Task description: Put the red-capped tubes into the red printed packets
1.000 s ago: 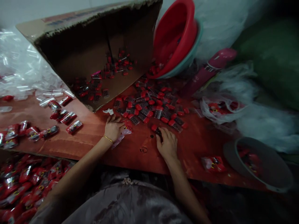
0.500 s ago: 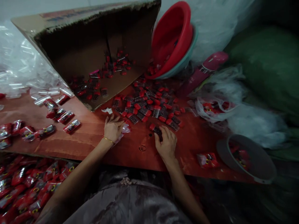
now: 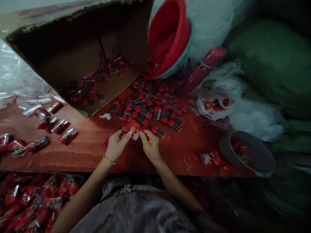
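A small red printed packet (image 3: 134, 128) is pinched between my two hands above the red table (image 3: 85, 155). Its left edge is in the fingers of my left hand (image 3: 116, 144), which has a gold bangle at the wrist. My right hand (image 3: 152, 145) grips its right edge. Just beyond my right fingers, a dark clear-sided piece with a red cap (image 3: 158, 131) lies on the table. Behind it spreads a pile of similar red-capped pieces (image 3: 145, 108). Another red packet lies partly hidden beside my left hand.
A cardboard box (image 3: 109, 94) lies open on its side, with red-capped pieces inside. Behind the pile are a tilted red basin (image 3: 181, 42) and a pink bottle (image 3: 199, 71). A grey bowl (image 3: 262, 158) stands right; filled packets (image 3: 68, 136) lie left, more (image 3: 31, 200) below the table edge.
My right hand has let go of the red-capped piece and moved left to the packet. Both hands now hold the packet. The view has shifted slightly.
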